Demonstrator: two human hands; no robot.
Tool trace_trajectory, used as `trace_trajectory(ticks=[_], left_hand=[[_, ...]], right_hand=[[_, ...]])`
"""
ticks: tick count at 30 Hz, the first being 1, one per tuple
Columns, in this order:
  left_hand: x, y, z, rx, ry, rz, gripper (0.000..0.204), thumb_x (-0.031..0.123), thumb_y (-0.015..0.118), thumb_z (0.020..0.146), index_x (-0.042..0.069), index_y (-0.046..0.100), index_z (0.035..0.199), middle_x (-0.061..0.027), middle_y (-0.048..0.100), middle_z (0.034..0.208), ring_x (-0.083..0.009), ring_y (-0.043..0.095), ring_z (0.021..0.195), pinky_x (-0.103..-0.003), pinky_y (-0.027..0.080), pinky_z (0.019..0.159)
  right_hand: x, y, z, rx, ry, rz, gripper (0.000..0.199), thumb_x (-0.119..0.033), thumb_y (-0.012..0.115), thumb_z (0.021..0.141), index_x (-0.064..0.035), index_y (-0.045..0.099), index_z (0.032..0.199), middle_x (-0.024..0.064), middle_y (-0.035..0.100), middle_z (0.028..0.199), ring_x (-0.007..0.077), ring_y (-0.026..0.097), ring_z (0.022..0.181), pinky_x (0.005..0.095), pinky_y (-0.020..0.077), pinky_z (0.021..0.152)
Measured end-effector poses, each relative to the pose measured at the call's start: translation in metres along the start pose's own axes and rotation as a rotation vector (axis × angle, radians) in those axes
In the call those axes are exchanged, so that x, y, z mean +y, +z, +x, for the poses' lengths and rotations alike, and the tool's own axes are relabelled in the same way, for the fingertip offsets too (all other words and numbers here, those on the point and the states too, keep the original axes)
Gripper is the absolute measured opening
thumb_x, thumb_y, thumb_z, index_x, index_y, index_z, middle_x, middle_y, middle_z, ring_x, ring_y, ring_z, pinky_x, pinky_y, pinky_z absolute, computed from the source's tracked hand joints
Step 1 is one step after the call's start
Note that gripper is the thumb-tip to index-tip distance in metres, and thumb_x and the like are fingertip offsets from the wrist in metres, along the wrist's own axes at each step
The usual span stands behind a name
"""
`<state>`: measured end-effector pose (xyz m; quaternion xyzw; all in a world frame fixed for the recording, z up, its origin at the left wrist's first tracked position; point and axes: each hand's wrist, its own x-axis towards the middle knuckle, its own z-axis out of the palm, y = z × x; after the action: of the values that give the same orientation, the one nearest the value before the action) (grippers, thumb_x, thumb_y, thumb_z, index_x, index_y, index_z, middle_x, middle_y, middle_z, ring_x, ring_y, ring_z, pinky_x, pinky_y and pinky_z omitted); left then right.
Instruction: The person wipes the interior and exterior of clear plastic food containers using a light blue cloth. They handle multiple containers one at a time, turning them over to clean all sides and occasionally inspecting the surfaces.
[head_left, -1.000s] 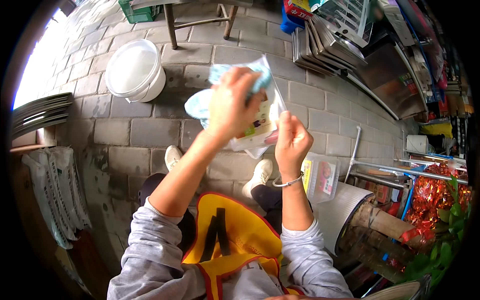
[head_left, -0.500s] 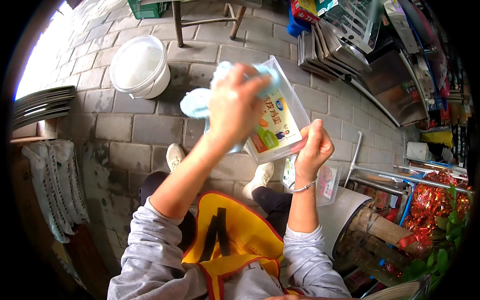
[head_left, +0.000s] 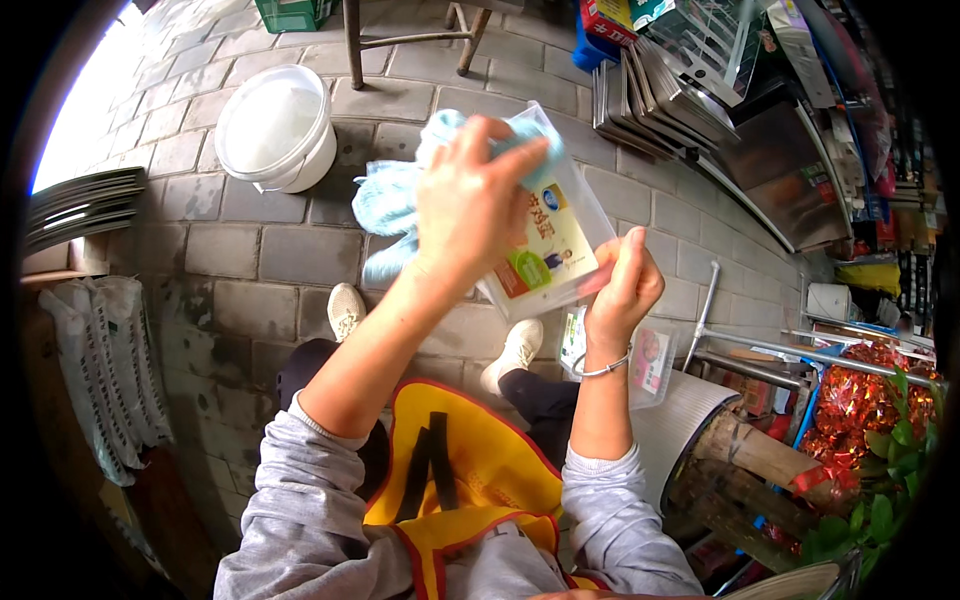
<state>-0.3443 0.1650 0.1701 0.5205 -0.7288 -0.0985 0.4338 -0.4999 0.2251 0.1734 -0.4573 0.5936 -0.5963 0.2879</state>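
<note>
My right hand (head_left: pixel 626 292) grips the lower right corner of a shallow clear plastic box (head_left: pixel 588 198), thumb on its rim. A yellow and white printed label (head_left: pixel 548 248) with a green patch shows in it. Bunched under my left hand (head_left: pixel 468 205) is a light blue cloth (head_left: pixel 388 198); the fingers press it against the upper part of the box. Loose folds of the cloth hang out to the left of that hand. My left hand covers the left part of the box and label.
A white bucket (head_left: pixel 316 160) stands on the paving at the upper left, before a stool (head_left: pixel 354 45). Stacked metal panels (head_left: pixel 660 100) lie at the upper right. Beside my right wrist, another clear box (head_left: pixel 655 365) rests near a metal rail (head_left: pixel 760 373). Wrapped packs (head_left: pixel 105 370) are at left.
My left hand stays on the box with the cloth, whose loose folds have swung and spread out to the left. The box has shifted slightly left and up, with my right hand still on it.
</note>
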Motion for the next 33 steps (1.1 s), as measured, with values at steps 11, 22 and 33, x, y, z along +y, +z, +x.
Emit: trace_trajectory(ticks=[11, 22, 33], left_hand=[[0.035, 0.015, -0.028, -0.266, 0.270, -0.103, 0.038, 0.007, 0.063, 0.064, 0.019, 0.068, 0.100, -0.0011, 0.055, 0.100, -0.0189, 0.055, 0.085, -0.032, 0.041, 0.071], [0.021, 0.024, -0.049, -0.471, 0.462, 0.126, 0.030, 0.010, 0.058, 0.072, 0.022, 0.067, 0.097, 0.0002, 0.051, 0.099, -0.0150, 0.051, 0.091, -0.030, 0.040, 0.075], [-0.054, -0.002, -0.004, -0.321, -0.343, 0.167, 0.023, 0.009, 0.056, 0.084, 0.012, 0.054, 0.107, -0.0170, 0.049, 0.106, -0.0403, 0.057, 0.087, -0.047, 0.049, 0.073]], right_hand=[[0.015, -0.013, 0.018, -0.032, 0.461, 0.275, 0.029, -0.031, 0.053, 0.094, -0.0045, 0.063, 0.086, -0.0004, 0.058, 0.086, 0.0090, 0.051, 0.081, 0.0245, 0.0408, 0.074], [0.040, -0.019, 0.029, -0.100, 0.682, 0.476, 0.025, -0.024, 0.053, 0.093, -0.0033, 0.061, 0.104, 0.0096, 0.067, 0.098, 0.0177, 0.062, 0.092, 0.0306, 0.0454, 0.084], [0.019, -0.018, 0.039, -0.100, 0.383, 0.772, 0.017, -0.015, 0.051, 0.093, -0.0012, 0.057, 0.102, 0.0192, 0.062, 0.110, 0.0299, 0.061, 0.105, 0.0409, 0.0453, 0.098]])
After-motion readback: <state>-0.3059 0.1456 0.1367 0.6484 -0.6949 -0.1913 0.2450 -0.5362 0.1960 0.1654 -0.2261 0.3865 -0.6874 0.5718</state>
